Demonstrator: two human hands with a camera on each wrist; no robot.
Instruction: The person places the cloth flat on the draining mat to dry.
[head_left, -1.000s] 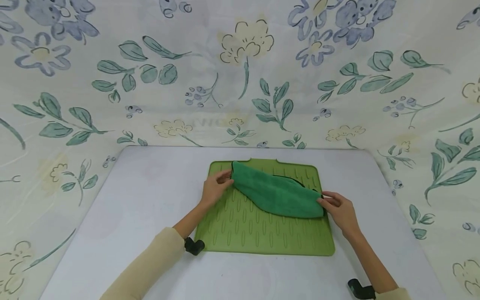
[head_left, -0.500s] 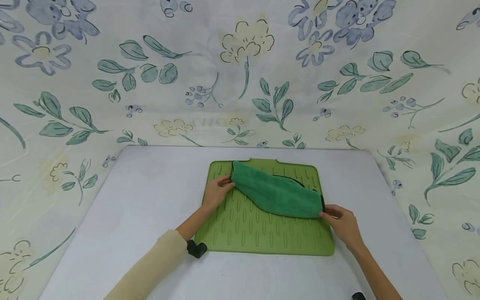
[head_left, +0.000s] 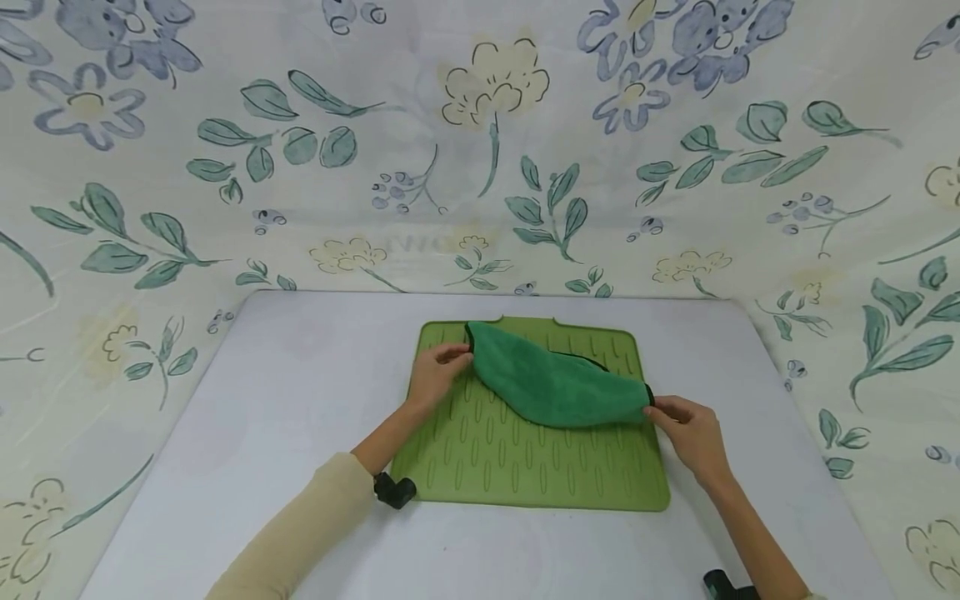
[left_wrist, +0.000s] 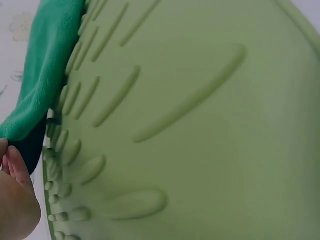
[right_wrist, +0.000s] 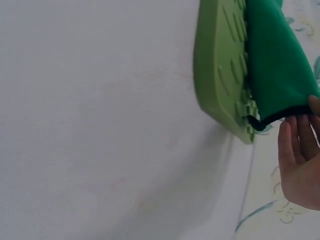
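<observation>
Green cloth (head_left: 558, 383) pinched at both ends above ridged mat (head_left: 495, 467)

Left hand (head_left: 437, 377): pinches the cloth's left end between thumb and fingers, nearly closed. Left wrist view shows part of that hand at the frame edge, beside a dark patch below the green fabric.

Right hand (head_left: 693, 433): pinches the right end, thumb on top, fingers beneath. In the right wrist view the fingers lie fairly straight under the black trim (right_wrist: 287, 113).

Cloth runs slantwise across the far half of the mat, left end farther from the person, near edge bowed toward the person; right end reaches the mat's right edge. How much of it touches the mat cannot be told.

Mat: green, elongated raised ridges, flat on a white table (head_left: 300, 375). Floral covering (head_left: 450, 167) stands behind. Beige sleeve (head_left: 307, 525) covers the left forearm.
</observation>
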